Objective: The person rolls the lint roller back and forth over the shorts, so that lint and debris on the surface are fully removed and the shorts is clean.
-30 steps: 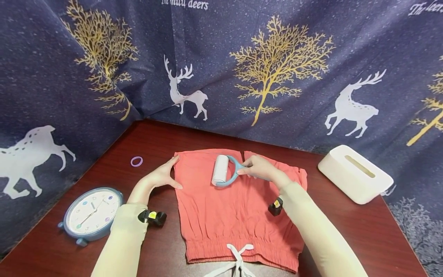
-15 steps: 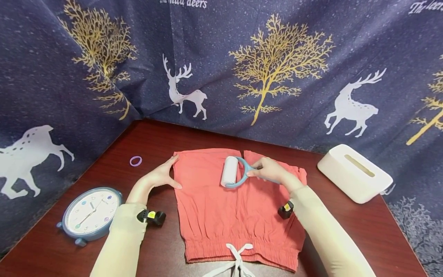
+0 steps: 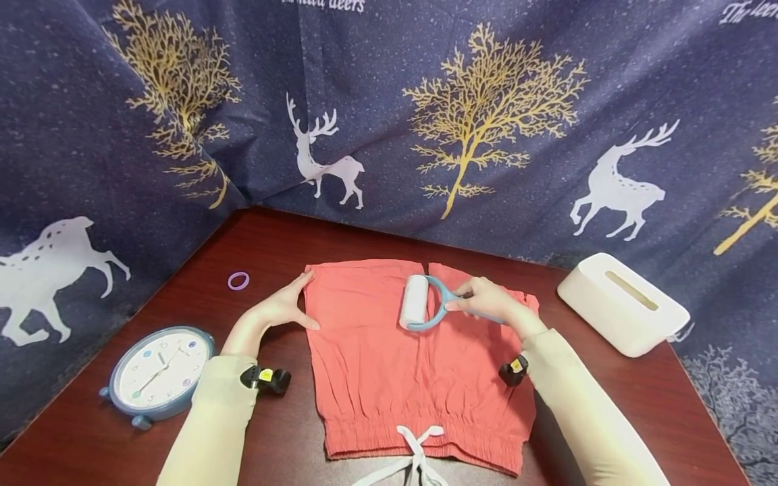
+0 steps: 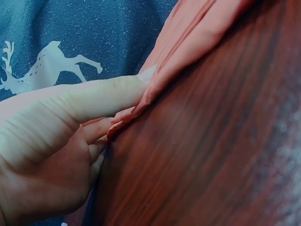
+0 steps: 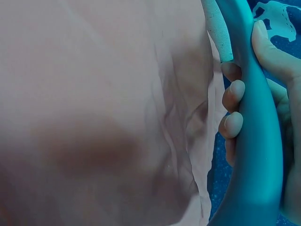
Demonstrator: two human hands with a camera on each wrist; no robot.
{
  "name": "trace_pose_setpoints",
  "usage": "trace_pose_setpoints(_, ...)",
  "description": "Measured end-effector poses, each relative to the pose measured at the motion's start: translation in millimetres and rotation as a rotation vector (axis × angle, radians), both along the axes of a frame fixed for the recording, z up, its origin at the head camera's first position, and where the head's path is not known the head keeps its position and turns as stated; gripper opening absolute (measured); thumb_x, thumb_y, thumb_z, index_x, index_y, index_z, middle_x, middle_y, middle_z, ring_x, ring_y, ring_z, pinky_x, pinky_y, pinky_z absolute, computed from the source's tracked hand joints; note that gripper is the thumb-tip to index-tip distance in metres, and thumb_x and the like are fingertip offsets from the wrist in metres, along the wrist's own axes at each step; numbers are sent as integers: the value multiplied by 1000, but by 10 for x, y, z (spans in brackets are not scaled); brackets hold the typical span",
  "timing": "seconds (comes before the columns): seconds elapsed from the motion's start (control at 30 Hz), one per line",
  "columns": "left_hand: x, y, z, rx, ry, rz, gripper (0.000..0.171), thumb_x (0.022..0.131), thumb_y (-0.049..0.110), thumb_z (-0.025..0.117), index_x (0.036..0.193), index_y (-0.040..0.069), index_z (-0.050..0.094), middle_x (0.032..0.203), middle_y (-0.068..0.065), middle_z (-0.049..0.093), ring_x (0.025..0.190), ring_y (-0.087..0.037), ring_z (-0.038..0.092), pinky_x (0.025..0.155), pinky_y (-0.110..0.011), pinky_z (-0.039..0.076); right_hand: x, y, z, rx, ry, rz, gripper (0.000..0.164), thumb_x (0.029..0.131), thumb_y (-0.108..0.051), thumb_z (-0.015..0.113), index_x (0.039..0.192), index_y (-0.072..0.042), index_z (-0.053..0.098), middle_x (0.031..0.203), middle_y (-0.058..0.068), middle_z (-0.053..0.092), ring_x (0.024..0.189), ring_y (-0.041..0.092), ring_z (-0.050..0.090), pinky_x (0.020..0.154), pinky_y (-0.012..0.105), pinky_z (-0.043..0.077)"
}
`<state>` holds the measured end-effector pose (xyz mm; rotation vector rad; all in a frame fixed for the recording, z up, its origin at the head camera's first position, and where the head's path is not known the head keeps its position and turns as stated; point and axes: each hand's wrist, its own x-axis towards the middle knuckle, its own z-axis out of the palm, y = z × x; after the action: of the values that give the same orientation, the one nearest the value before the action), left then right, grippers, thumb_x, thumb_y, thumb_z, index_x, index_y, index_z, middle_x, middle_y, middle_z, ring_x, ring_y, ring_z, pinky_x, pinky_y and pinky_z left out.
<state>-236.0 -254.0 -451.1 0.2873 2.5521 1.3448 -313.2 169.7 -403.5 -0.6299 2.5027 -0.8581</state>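
Red shorts point(image 3: 365, 364) nearest, the left hand point(image 3: 276, 308) spread against their left edge. Right hand point(image 3: 484, 298) gripping the blue handle point(image 5: 258, 141), and the white roller point(image 3: 415, 302) sits just left of that grip, over mid-shorts, its long axis running away from the person.

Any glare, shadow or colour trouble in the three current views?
Head: fairly clear, with a greyish sheen on the table near the bottom edge; left wrist: cool tint, pale glare on the table at far right; right wrist: coral shorts look dull pink, with soft dark shadow, and the roller handle looks teal.
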Motion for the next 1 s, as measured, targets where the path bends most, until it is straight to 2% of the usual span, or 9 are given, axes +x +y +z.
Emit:
trace_pose_setpoints(0.13,2,-2,4,5,4,-3,120,67,14,88,154,-6,8,161,-27,11,149,-43,2,118,-60,8,-2,-10,1,-1,-6,2,30,83,-43,75,86,-14,76,57,-3,49,54,14,45,55,31,40)
trace_pose_setpoints(0.4,14,-9,-14,24,3,-3,120,67,13,88,154,-5,8,161,-27,10,149,-43,1,118,-61,7,-26,-97,43,42,44,56,32,85,-45,72,79,-14,74,54,-3,48,50,12,44,53,29,40)
trace_pose_setpoints(0.6,16,-12,-14,24,5,-4,120,67,13,88,154,-6,8,161,-27,11,149,-43,2,118,-61,7,-31,-201,101,84,54,55,35,85,-47,72,79,-12,74,51,-5,45,47,11,40,50,27,39)
trace_pose_setpoints(0.83,21,-9,-15,33,13,-9,120,66,12,88,154,-7,8,160,-28,12,149,-44,3,118,-61,7,-53,-299,91,71,27,49,38,84,-47,72,77,-11,73,50,-6,42,45,10,34,48,26,33)
trace_pose_setpoints(1.0,29,-3,-6,25,17,-7,120,66,13,88,154,-6,9,160,-28,12,149,-43,4,118,-60,7,-56,-396,105,82,61,73,41,83,-51,72,73,-11,72,50,-6,41,48,10,35,51,26,33)
